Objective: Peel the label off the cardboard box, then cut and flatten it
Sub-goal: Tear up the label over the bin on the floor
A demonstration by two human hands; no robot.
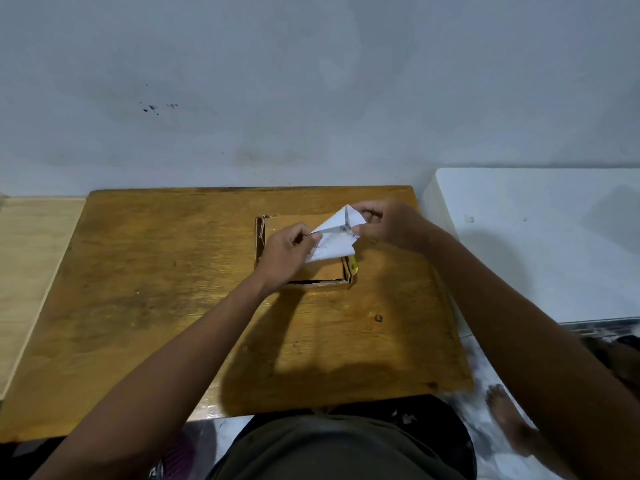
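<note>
Label (334, 239), white with dark print, off the box face and folded on itself, pinched at its left edge by the thumb and forefinger of the left hand (284, 252) and at its right end by the closed fingertips of the right hand (384, 225). Held just above the cardboard box (329, 270), apparently clear of it, though whether a corner of the paper clings to the cardboard underneath cannot be told. Box low and flat, resting near the middle of the wooden board (156, 271), towards its far edge, partly hidden under both hands; a small yellow thing (354, 268) just showing at its right wall, too hidden to name. Board itself against a grey wall (311, 81), with a white surface (536, 244) to the right. Peeling step judged all but finished, with the label being creased or crumpled for discarding. Next move likely to call for putting the paper aside off the board, freeing both hands, and finding a blade or scissors, none in sight here, before slitting the seams and pressing the panels flat.
</note>
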